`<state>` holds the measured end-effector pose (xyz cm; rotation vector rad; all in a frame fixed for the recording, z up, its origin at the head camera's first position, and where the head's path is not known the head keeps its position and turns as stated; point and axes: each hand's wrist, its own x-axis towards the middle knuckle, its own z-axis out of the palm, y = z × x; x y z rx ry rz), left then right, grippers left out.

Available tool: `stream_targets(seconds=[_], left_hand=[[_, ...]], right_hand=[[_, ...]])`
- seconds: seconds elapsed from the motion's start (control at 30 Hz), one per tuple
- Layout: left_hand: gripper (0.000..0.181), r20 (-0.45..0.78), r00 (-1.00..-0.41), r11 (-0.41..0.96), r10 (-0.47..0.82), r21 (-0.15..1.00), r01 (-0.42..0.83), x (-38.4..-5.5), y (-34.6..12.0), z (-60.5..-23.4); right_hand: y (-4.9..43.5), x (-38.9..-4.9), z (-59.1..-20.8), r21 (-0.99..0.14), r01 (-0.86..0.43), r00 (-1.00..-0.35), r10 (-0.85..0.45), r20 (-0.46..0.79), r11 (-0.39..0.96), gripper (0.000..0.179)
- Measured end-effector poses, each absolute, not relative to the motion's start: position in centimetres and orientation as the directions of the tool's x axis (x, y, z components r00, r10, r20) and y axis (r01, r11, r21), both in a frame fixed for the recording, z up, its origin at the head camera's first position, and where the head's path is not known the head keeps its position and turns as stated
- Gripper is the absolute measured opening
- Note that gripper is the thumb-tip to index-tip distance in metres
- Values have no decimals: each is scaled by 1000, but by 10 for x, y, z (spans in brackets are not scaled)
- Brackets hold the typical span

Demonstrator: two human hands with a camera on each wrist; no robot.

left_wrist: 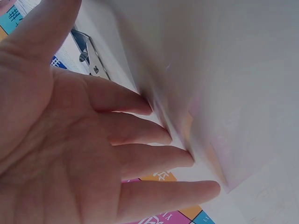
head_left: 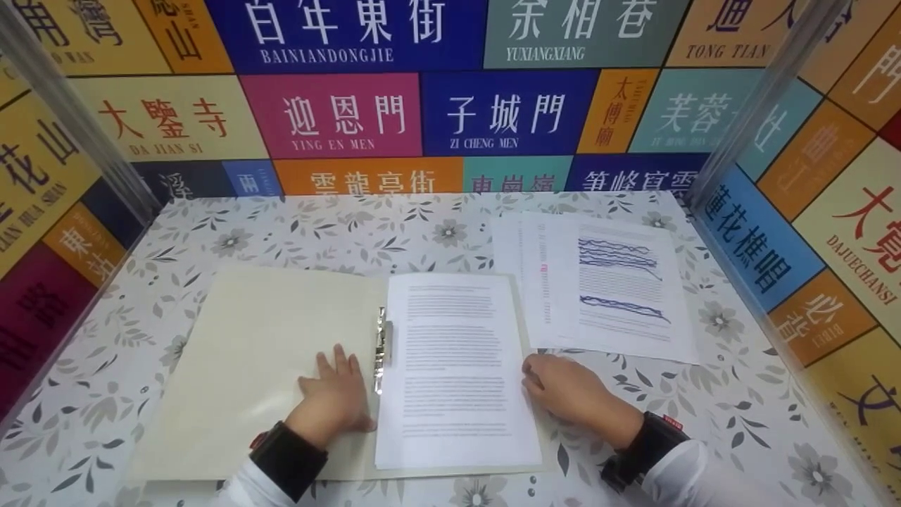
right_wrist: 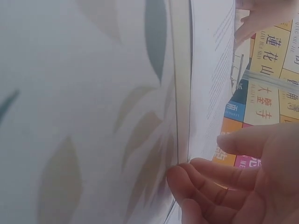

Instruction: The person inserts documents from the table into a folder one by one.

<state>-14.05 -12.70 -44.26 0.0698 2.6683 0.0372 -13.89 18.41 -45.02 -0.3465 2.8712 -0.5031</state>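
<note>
A cream folder [head_left: 260,331] lies open on the table, with a metal clip [head_left: 381,352] along its spine. On its right half sits a stack of printed sheets [head_left: 454,366]. My left hand [head_left: 332,405] rests on the left cover beside the clip, fingers spread and fairly straight; the left wrist view shows its fingertips against the pale cover [left_wrist: 252,107]. At the right edge of the stack, my right hand [head_left: 574,391] touches the border with bent fingertips. In the right wrist view its thumb [right_wrist: 243,140] stands apart from the fingers.
Loose sheets [head_left: 623,289] lie behind and to the right of the folder, the top one with blue scribbled lines. A floral cloth [head_left: 725,394] covers the table. Colourful panels with lettering [head_left: 331,116] stand at the back and sides, with clear corner posts [head_left: 764,91].
</note>
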Motion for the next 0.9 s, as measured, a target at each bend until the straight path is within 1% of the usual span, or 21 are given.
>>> stream_targets(seconds=[0.2,0.4,0.67,0.9], left_hand=[[114,-452,-890,998,56,36,45,-141,-128,-445],[114,-456,-888,998,54,38,41,-141,-127,-443],[113,-456,-888,998,58,39,45,-140,-125,-440],[114,-474,-879,998,55,29,47,-141,-125,-440]], right_hand=[[186,-139,-448,-382,-175,-947,-261,-186,907,21],[193,-148,-443,-430,-111,-950,-222,-219,896,24],[216,-168,-436,-435,-129,-962,-219,-163,891,26],[242,-185,-433,-419,-141,-974,-202,-105,897,32]])
